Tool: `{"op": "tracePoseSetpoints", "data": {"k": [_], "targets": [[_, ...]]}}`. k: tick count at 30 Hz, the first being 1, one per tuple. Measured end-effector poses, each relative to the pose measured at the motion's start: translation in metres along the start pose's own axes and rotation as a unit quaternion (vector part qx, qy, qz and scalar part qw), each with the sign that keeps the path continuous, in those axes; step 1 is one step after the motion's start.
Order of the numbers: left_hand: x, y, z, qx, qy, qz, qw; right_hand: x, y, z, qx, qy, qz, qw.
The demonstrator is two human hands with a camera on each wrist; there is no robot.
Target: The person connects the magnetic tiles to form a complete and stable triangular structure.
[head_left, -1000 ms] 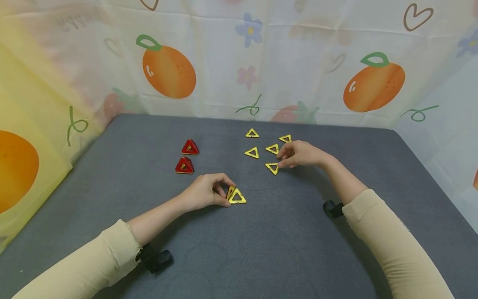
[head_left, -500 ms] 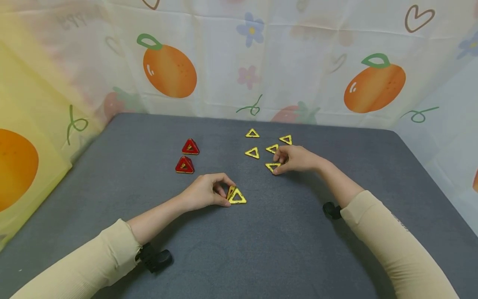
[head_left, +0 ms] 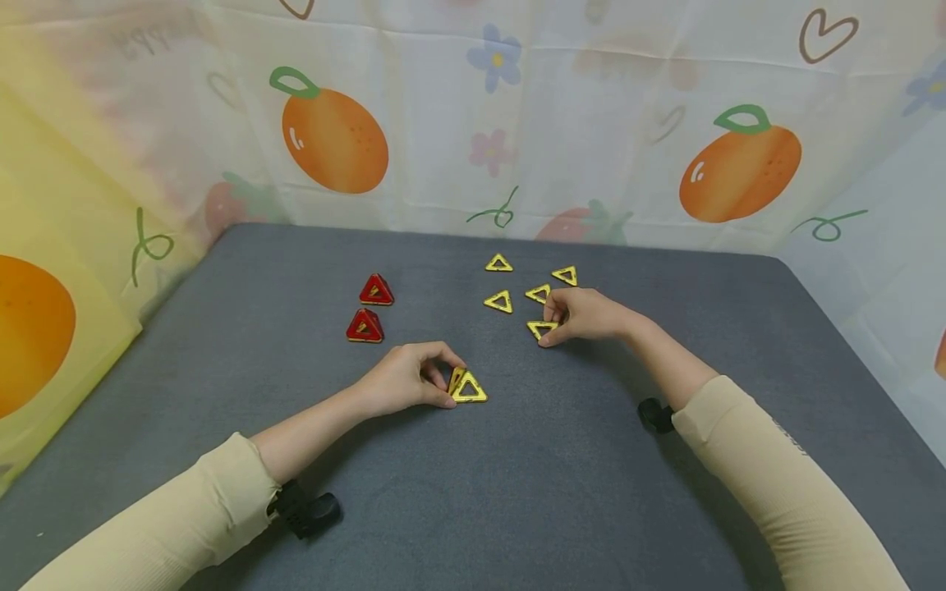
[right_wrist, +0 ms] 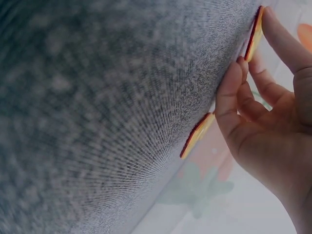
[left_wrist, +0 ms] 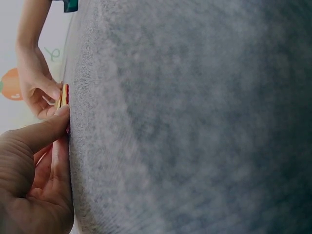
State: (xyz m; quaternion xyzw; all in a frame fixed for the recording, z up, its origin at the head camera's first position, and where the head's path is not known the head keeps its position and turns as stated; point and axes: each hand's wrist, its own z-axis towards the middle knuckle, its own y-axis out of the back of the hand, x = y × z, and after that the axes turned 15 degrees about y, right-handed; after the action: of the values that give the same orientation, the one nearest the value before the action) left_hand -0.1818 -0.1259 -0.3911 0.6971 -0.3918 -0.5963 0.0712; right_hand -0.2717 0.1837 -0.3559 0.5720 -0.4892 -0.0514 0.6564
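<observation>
My left hand (head_left: 402,379) pinches yellow triangular magnetic tiles (head_left: 470,400) near the middle of the table. One of these tiles leans up beside the fingers, next to another yellow triangle; their far sides are hidden. My right hand (head_left: 587,313) holds another yellow triangle tile (head_left: 538,325) between thumb and fingers, at the front of a loose group. In the right wrist view, that tile (right_wrist: 254,36) has a red edge and tilts up from the cloth. Several more yellow triangles lie flat behind it, among them a tile (head_left: 538,293) close to the right fingertips.
Two red pyramids (head_left: 377,290) built of triangular tiles stand at the left, behind my left hand. The grey table (head_left: 473,509) ends at a hanging printed cloth (head_left: 436,107) at the back. Dark wrist straps (head_left: 306,509) sit at both sleeves.
My right hand has moved slightly toward me and left, and taken hold of the front yellow triangle, which has shifted a little right. The left hand and its tiles have stayed put.
</observation>
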Motion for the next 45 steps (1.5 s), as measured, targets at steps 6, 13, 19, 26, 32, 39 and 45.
{"op": "tracePoseSetpoints", "data": {"k": [6,13,19,26,32,39,45], "targets": [[0.0,0.0,-0.001,0.0,0.003,0.001,1.0,0.002,0.001,0.0,-0.009,0.004,0.015,0.9998],[-0.001,0.0,-0.002,-0.001,0.002,0.002,1.0,0.002,0.002,0.0,-0.019,0.014,0.075,0.9969],[-0.002,-0.001,-0.002,-0.003,0.004,0.004,1.0,0.006,0.002,0.0,-0.025,0.014,0.105,0.994],[-0.002,0.0,-0.002,-0.003,0.007,0.006,1.0,0.021,-0.001,0.002,-0.035,0.025,0.121,0.9918],[-0.001,0.0,-0.001,-0.001,0.008,0.009,0.9999,0.033,-0.008,0.004,-0.039,0.045,0.139,0.9885],[-0.002,-0.001,-0.001,-0.002,0.009,0.007,0.9999,0.045,-0.018,0.006,-0.024,0.044,0.145,0.9881],[-0.002,-0.001,-0.001,-0.004,0.008,0.006,0.9999,0.053,-0.023,0.007,-0.017,0.047,0.151,0.9873]]}}
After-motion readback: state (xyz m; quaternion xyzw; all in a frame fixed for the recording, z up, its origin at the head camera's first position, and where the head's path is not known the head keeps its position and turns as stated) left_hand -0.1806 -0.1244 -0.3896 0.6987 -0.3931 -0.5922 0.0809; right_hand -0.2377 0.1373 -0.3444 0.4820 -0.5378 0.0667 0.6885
